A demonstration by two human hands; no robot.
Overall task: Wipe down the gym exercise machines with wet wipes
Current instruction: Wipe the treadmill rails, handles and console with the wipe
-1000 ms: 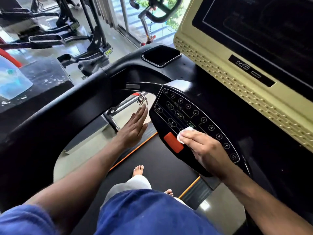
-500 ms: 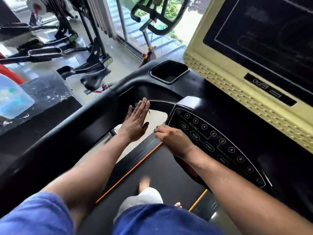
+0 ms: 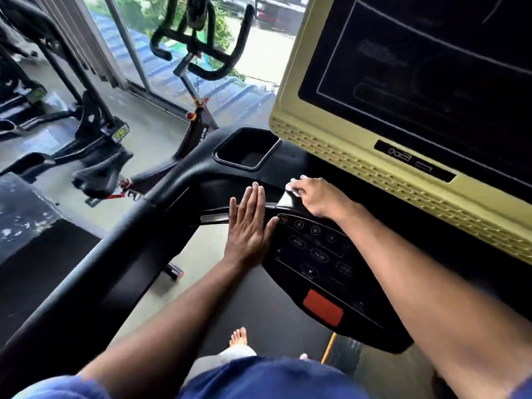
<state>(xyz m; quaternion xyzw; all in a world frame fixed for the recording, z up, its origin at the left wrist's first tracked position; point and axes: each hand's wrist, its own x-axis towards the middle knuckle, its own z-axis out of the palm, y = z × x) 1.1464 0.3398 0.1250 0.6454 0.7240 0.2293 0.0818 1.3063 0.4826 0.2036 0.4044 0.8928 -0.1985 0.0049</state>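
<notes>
I stand on a black treadmill. Its button panel (image 3: 316, 254) with a red stop pad (image 3: 324, 308) lies below the cream-framed screen (image 3: 359, 156). My right hand (image 3: 319, 198) holds a small white wet wipe (image 3: 293, 187) and presses it on the black console just above the panel's top corner. My left hand (image 3: 249, 228) lies flat with straight fingers on the curved crossbar (image 3: 213, 217) beside the panel, its thumb touching the panel's edge.
A cup-holder recess (image 3: 247, 155) sits in the console behind my hands. The left handrail (image 3: 95, 269) runs down toward me. Exercise bikes (image 3: 198, 61) and other machines (image 3: 95, 145) stand on the floor at left before a glass door.
My right hand has moved with the wipe from the red pad area up past the panel's left end to the console above it. My left hand has come to rest flat on the crossbar.
</notes>
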